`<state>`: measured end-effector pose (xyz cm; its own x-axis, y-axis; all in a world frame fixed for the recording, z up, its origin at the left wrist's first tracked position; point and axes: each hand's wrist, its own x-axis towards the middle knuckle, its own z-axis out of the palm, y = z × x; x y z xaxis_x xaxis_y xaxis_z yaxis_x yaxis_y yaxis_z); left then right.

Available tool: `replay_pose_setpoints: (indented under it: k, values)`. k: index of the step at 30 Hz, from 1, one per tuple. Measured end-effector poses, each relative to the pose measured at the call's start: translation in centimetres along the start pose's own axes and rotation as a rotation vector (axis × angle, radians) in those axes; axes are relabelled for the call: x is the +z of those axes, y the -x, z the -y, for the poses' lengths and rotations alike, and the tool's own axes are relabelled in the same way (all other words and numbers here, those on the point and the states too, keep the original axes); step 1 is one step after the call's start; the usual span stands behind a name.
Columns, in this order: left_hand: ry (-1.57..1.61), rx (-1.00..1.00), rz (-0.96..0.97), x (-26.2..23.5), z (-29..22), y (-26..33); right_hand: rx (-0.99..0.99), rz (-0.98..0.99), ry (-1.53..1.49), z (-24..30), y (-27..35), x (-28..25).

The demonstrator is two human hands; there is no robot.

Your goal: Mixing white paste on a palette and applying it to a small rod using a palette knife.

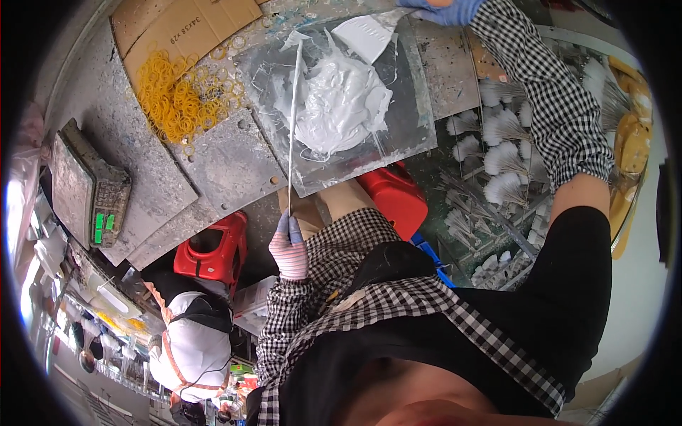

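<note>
My left hand (288, 254), in a striped pink-and-white glove with grey fingertips, is closed around the lower end of a long thin stick (293, 121). White paste coats the stick, and its far end lies over the sheet's paste. At the top, my right hand (446, 11), in a blue glove, grips the narrow end of a white fan-shaped piece (364, 37). Its wide, ridged end rests at the paste's far edge; whether it is a bundle of bristles or a coated blade I cannot tell. A thick mound of white paste (341, 106) spreads over the grey sheet (412, 131).
Yellow rubber bands (167, 96) lie piled beside cardboard (188, 28). A dirty scale (89, 184) stands at the left. Red stools (213, 248) are below the table. White fan-shaped bundles (504, 128) fill a rack at the right. Another person (192, 341) is at the lower left.
</note>
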<state>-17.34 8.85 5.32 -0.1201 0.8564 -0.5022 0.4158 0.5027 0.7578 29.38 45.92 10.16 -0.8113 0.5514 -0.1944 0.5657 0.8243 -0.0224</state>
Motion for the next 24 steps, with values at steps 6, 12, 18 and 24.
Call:
replay_pose_setpoints:
  k: [6,12,18,24]
  values:
    - [0.005,0.049,-0.017,0.6,-0.4,-0.3,-0.214,0.01,-0.044,5.8,-3.3,-2.3]
    - [-0.066,0.082,-0.032,-0.3,0.8,1.1,-0.047,0.043,-0.04,3.6,0.1,-4.0]
    - [0.013,0.007,-0.04,0.1,1.7,1.4,-0.149,-0.158,-0.026,0.9,-3.6,-1.7]
    - [0.086,-0.03,-0.01,0.9,1.3,0.8,-0.242,-0.03,0.136,1.0,-9.3,-0.6]
